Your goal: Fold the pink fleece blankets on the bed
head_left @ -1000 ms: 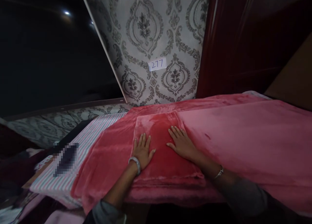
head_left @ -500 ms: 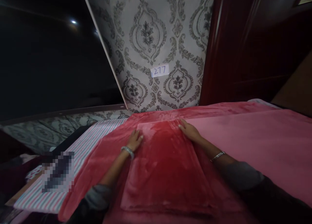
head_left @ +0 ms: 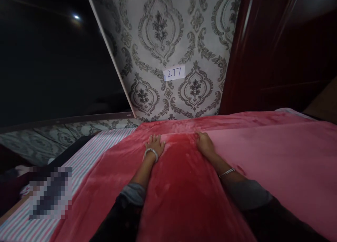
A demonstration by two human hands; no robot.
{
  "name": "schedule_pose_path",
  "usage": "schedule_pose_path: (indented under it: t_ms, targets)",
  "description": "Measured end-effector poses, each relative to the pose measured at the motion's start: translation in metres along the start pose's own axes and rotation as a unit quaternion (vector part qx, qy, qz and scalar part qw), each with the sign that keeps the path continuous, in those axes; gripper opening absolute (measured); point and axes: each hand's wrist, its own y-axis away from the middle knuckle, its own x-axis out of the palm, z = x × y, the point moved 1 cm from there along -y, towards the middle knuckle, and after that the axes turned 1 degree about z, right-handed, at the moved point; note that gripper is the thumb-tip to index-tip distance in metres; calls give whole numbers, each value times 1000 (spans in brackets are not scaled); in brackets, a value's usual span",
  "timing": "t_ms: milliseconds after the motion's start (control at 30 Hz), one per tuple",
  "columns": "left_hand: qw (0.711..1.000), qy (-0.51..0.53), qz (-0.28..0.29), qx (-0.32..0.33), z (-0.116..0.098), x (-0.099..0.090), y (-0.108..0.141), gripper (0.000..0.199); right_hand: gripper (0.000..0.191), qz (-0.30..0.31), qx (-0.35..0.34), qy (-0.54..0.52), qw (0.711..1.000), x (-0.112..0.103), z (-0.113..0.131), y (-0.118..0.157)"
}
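A folded red plush blanket (head_left: 181, 186) lies before me, over a wider spread of red and pink plush fabric (head_left: 276, 158). At its far left corner my left hand (head_left: 156, 146) rests flat and open, fingers spread on the cloth. Across from it, my right hand (head_left: 205, 145) is closed at the far right corner, fingers curled on the blanket's edge; its fingertips are partly hidden. Whether the folded piece joins the cloth below, I cannot tell.
A striped sheet (head_left: 94, 149) shows beneath the red cloth on the left, with a pixelated patch over it. Behind stand a large dark screen (head_left: 52, 59), patterned wallpaper with a paper label (head_left: 174, 73) marked 277, and a dark red wooden panel (head_left: 268, 59).
My left hand has slid right and forward onto the blanket's far left corner, flattening there. My right hand's fingers have curled in at the far right corner. The view has shifted slightly.
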Motion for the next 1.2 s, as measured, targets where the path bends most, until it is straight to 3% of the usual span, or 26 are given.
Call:
schedule_pose_path:
  t_ms: [100,267,400,500,567,633,933,1200]
  targets:
    - [1000,-28,8,5,-2,1,3,66,47,3,10,32,999,-2,-2,5]
    - [1000,-27,9,4,-2,1,2,66,45,14,-11,71,997,-22,7,0]
    - [1000,-22,-19,1,-1,1,5,64,59,-19,-143,126,982,-22,23,8]
    - [994,-29,-67,84,-2,0,8,64,68,39,-188,163,968,-5,26,20]
    - [986,-42,-44,156,-3,1,9,63,74,80,-177,184,964,5,22,24]
    - [983,-53,6,174,-3,4,7,63,76,98,-166,193,962,11,17,24]
    - [998,-32,9,53,7,7,-5,65,70,100,-156,179,966,8,14,22]
    - [994,73,-72,-25,26,8,-14,57,57,33,-95,125,987,5,4,13]
